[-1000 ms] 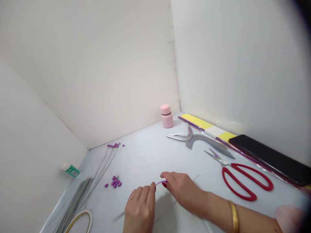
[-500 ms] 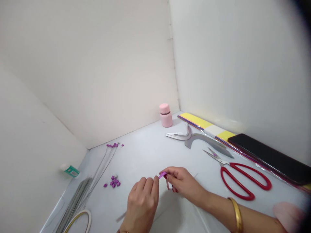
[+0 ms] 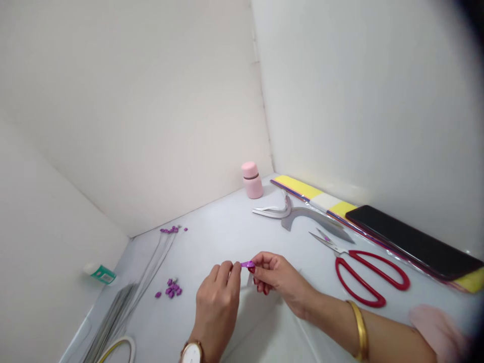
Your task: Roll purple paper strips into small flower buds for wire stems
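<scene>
On a pale tabletop (image 3: 215, 224), near the front edge of the view, a narrow purple strip (image 3: 247, 264) is held up between a person's two bare hands. Work looks partly done: to the left lies a small group of compact purple pieces (image 3: 174, 289), and farther back several purple tips (image 3: 170, 230) sit at the ends of thin, pale stems. The strip appears to be the part in hand, probably unfinished, since the section that shows is flat and does not match the compact pieces; how many more remain cannot be told. The left hand (image 3: 217, 300), seen from the back, has its fingers curled close together, apparently pinching the strip's left end, though the fingertips themselves are hidden. The right hand (image 3: 276, 275) nips the other end between thumb and index finger, its remaining fingers loosely bent beneath. Just under this grip shows a pale sliver (image 3: 250, 280), too small to identify. Red-handled scissors (image 3: 343, 250) lie untouched to the right, blades slightly parted, and a bundle of grey wires (image 3: 113, 317) rests at lower left
</scene>
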`<state>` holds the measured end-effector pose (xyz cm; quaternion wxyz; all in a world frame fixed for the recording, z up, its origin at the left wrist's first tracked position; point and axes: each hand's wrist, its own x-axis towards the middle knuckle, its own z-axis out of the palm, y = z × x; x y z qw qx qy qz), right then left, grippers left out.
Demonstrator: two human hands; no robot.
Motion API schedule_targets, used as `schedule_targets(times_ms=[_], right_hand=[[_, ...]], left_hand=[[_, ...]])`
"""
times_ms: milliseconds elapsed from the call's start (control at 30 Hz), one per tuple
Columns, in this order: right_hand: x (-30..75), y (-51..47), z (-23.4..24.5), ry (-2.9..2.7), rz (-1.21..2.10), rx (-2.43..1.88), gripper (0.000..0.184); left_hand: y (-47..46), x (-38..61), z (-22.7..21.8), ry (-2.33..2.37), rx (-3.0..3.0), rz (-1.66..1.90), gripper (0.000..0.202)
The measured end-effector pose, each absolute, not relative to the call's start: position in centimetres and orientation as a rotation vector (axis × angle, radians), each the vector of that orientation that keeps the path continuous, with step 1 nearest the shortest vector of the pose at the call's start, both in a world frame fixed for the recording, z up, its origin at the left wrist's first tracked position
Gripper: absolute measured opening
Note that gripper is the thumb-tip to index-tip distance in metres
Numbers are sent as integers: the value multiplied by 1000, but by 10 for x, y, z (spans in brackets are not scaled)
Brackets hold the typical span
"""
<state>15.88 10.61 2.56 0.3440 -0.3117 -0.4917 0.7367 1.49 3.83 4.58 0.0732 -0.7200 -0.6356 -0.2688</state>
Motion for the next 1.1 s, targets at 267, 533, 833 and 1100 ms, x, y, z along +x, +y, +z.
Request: schedule_targets(times_ms=[267,533,833,1100], right_hand=[[160,107,28,-1153,1865,-714,22],[161,104,30,-1182,1735,-735,9],[163,97,31,-1329,1678,-723,17],[162,88,28,-1922,1653,-725,18]], left_hand=[[50,33,61,-2559,-2041,-1525,23],[47,43,61,-2909,-1753,-2204,26],[42,47,50,-2731,-1522,-2593,19],[14,17,30,-2782,-752,-3054,30]])
